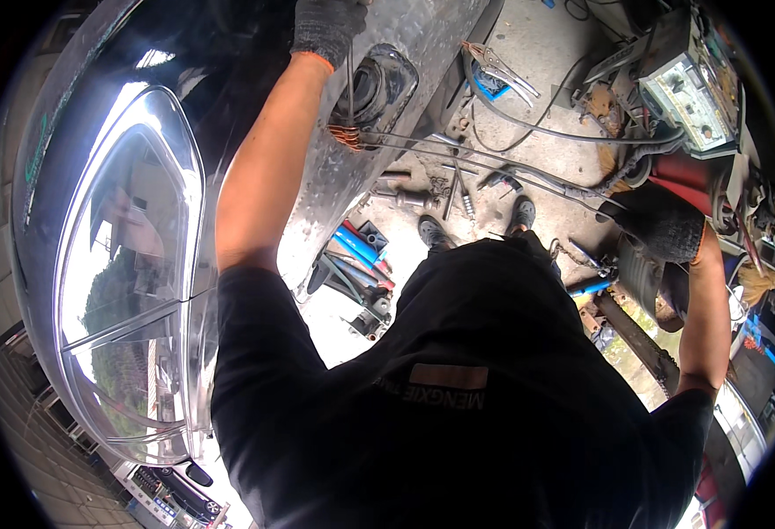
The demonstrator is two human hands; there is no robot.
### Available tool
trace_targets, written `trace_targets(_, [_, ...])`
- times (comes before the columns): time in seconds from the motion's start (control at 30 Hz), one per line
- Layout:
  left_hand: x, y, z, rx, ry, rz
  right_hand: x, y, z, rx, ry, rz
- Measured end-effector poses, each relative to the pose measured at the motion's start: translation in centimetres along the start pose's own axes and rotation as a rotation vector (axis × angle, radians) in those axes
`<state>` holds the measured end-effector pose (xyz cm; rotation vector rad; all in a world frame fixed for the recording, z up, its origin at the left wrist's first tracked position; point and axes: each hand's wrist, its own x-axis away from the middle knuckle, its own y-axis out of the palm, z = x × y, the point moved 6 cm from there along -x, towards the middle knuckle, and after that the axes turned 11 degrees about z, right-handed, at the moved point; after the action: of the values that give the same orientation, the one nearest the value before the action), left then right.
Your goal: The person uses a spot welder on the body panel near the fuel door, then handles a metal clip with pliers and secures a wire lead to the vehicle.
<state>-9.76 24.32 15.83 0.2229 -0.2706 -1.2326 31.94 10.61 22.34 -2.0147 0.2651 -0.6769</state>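
Note:
A car's body fills the left side, with a bare, dull metal panel (431, 40) around a recessed round opening (371, 88). My left hand (328, 28), in a dark knit glove with an orange cuff, is closed at the top edge, over the panel. A thin metal rod (349, 79) runs from it down to a copper-coloured coiled piece (345, 136) beside the opening. Long thin dark cables (484, 159) stretch from that piece to my right hand (656, 220), also gloved and closed at their far end. Its fingertips are partly hidden.
Locking pliers (502, 70) lie near a blue tray on the concrete floor. A boxy machine (691, 93) with thick cables stands at upper right. Loose tools and metal parts (418, 199) lie around my shoes. Blue tubes (356, 247) are beneath the panel; the side window (132, 247) is at left.

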Motion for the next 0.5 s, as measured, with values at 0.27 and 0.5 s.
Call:
trace_targets(0.27, [2.1,-0.9,0.9,-0.002,0.119,0.053,1.5,2.2,-1.4,0.225,-0.32,0.242])
trace_targets(0.5, [0.4,1.0,-0.4,-0.16,0.179,0.031,2.7,0.8,-4.2,0.323,-0.264,0.179])
